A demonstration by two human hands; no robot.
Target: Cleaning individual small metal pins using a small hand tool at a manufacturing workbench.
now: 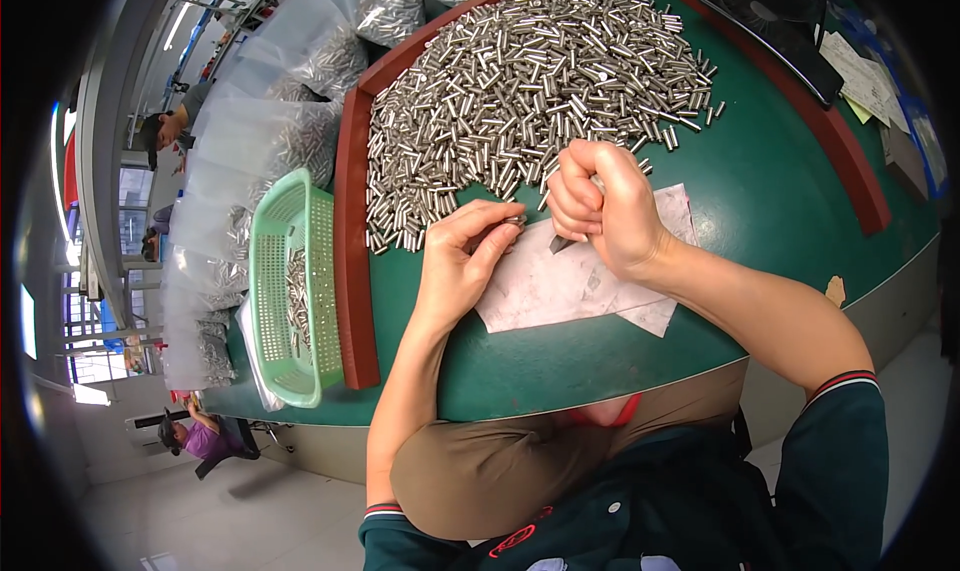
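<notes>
Left hand [465, 256] pinches metal pin [518, 219]; right hand [607, 206] clenched on dark object [560, 243]. Pin best steadied over sheet [545, 296] beneath hands.

Green tabletop [790, 201] | heaped metal pins [530, 81] | pale sheet [540, 291] | red-brown rails [355, 241]
</notes>
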